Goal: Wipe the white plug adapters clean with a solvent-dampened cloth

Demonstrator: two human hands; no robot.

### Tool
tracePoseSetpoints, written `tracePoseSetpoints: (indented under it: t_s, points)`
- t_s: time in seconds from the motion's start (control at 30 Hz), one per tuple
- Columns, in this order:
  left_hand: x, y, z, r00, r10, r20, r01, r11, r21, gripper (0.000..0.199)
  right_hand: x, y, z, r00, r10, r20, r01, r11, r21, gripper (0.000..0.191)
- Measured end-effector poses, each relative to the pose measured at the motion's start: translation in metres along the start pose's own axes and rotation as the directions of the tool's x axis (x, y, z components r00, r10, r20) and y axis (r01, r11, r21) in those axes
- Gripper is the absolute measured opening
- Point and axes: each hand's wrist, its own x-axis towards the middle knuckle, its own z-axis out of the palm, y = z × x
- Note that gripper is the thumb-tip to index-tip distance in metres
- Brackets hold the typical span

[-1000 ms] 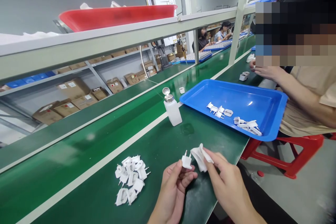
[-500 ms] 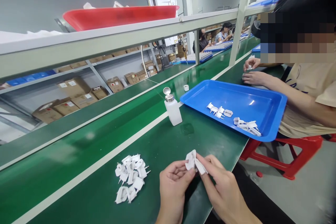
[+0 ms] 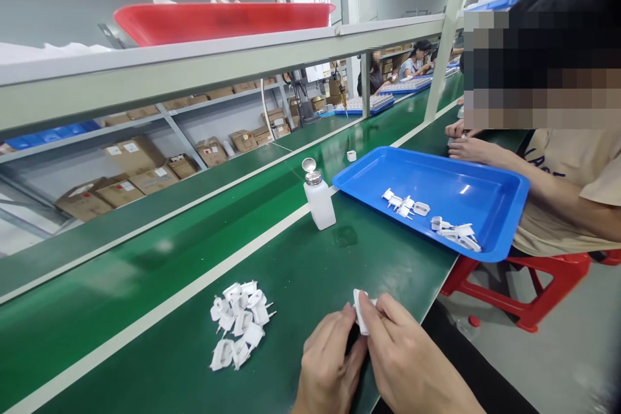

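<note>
Between my two hands, near the table's front edge, is a white plastic plug housing [image 3: 360,314]. My right hand [image 3: 405,349] grips it with thumb and fingers. My left hand [image 3: 327,359] is closed at its left side, its fingertips against the piece; its grip is partly hidden. A second white part shows only as a sliver behind my right fingers. To the left lies a loose heap of white two-pin plug housings [image 3: 242,320], some with pins sticking out.
A white pump bottle [image 3: 320,204] with its metal lid up stands behind my hands. At right, a blue tray [image 3: 485,191] holds several plug housings. One small white piece [image 3: 352,156] sits on the green belt [image 3: 194,255]. A co-worker [image 3: 557,187] sits beyond the tray.
My hands have turned and closed in around the plug housing, which now stands more upright with its flat side showing. The second part has become mostly hidden behind my right fingers.
</note>
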Motion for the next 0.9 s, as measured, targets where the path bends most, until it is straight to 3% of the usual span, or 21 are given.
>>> tracePoseSetpoints:
  t_s: [0.07, 0.13, 0.2, 0.3, 0.37, 0.47, 0.57, 0.6, 0.67, 0.7, 0.73, 0.8, 0.87, 0.9]
  points:
    - [0.000, 0.004, 0.001, 0.990, -0.142, 0.016, 0.143, 0.990, -0.022, 0.037, 0.000, 0.006, -0.007, 0.999, -0.021, 0.030, 0.020, 0.999, 0.040, 0.053]
    - [0.000, 0.008, 0.003, 0.967, -0.255, -0.005, 0.255, 0.966, -0.036, 0.028, -0.002, 0.019, -0.019, 0.996, 0.034, 0.077, -0.053, 0.966, 0.254, 0.050]
    - [0.001, 0.013, 0.006, 0.928, -0.370, -0.049, 0.367, 0.928, -0.054, 0.023, -0.004, 0.032, -0.030, 0.979, 0.191, 0.078, -0.206, 0.883, 0.421, 0.041]
    - [0.004, 0.019, 0.009, 0.866, -0.495, -0.073, 0.488, 0.868, -0.091, 0.023, -0.008, 0.043, -0.037, 0.907, 0.417, -0.054, -0.371, 0.854, 0.365, 0.033]
    - [0.005, 0.020, 0.009, 0.846, -0.526, -0.090, 0.516, 0.849, -0.114, 0.023, -0.010, 0.040, -0.036, 0.918, 0.388, -0.075, -0.350, 0.887, 0.302, 0.037]
    - [0.004, 0.017, 0.007, 0.839, -0.536, -0.090, 0.524, 0.842, -0.132, 0.022, -0.008, 0.028, -0.035, 0.988, 0.142, 0.063, -0.155, 0.924, 0.350, 0.044]
    - [0.006, 0.013, 0.004, 0.820, -0.572, -0.020, 0.559, 0.809, -0.184, 0.023, -0.005, 0.028, -0.041, 0.985, -0.069, 0.161, -0.012, 0.893, 0.450, 0.044]
    - [0.008, 0.011, 0.003, 0.798, -0.602, 0.007, 0.589, 0.779, -0.216, 0.024, -0.005, 0.033, -0.044, 0.980, -0.061, 0.191, -0.039, 0.877, 0.479, 0.043]
    - [0.014, 0.011, 0.005, 0.746, -0.665, 0.041, 0.646, 0.708, -0.285, 0.028, -0.008, 0.053, -0.050, 0.959, 0.121, 0.255, -0.239, 0.829, 0.506, 0.038]
    - [0.016, 0.011, 0.007, 0.726, -0.687, 0.041, 0.663, 0.682, -0.309, 0.031, -0.011, 0.065, -0.052, 0.918, 0.274, 0.286, -0.389, 0.763, 0.516, 0.035]
    - [0.019, 0.012, 0.009, 0.712, -0.702, 0.025, 0.670, 0.668, -0.322, 0.034, -0.013, 0.077, -0.055, 0.848, 0.426, 0.316, -0.529, 0.650, 0.545, 0.032]
    - [0.023, 0.014, 0.016, 0.705, -0.709, -0.017, 0.665, 0.670, -0.330, 0.038, -0.018, 0.099, -0.061, 0.668, 0.637, 0.385, -0.682, 0.316, 0.660, 0.034]
    - [0.029, 0.014, 0.024, 0.705, -0.707, -0.058, 0.657, 0.681, -0.323, 0.042, -0.020, 0.114, -0.068, 0.514, 0.716, 0.472, -0.642, -0.044, 0.765, 0.037]
    - [0.035, 0.014, 0.028, 0.710, -0.702, -0.063, 0.652, 0.688, -0.317, 0.044, -0.019, 0.119, -0.073, 0.460, 0.731, 0.505, -0.578, -0.185, 0.795, 0.038]
